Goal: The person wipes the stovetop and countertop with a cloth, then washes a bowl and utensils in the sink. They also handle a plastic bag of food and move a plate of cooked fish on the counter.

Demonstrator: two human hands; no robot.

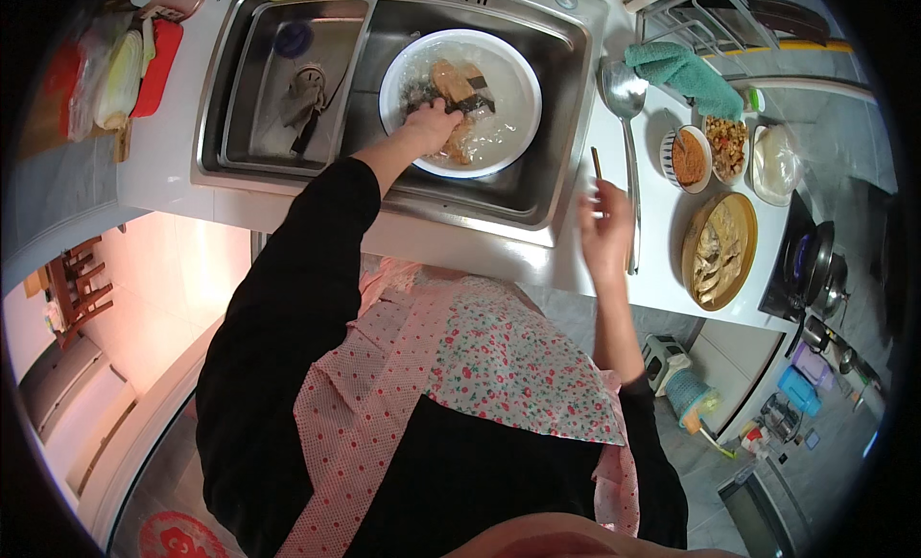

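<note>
Down at the near edge, it's a floral apron (518, 356) between black sleeves, and the right hand (606, 222) is up against the front of the white bench (654, 234), blurred, fingers bent; whether they're clamped on the thin brown stick (596, 163) at their tips, I can't tell. Just beside it lies a long-handled steel ladle (630, 165).

Over to the left hand (432, 128), and here's the action: back up, fingers down in the water, right on the brown pieces (453, 81)! The fingertips are hidden, so no call on whether they're together or apart. Look at those pieces: tan, wet, uneven in outline, a dark, flat-looking strip (483, 94) among them on the right, more tan showing below the hand. Clear water glints all around them, inside a round white basin (526, 107), which sits in the right-hand compartment of the steel sink (563, 155).

Out right, a yellow-brown bowl (748, 234) holds pale, chunky food; beyond it, a striped bowl (668, 160) of orange-brown stuff, and farther up, a bunched green cloth (676, 73).
</note>
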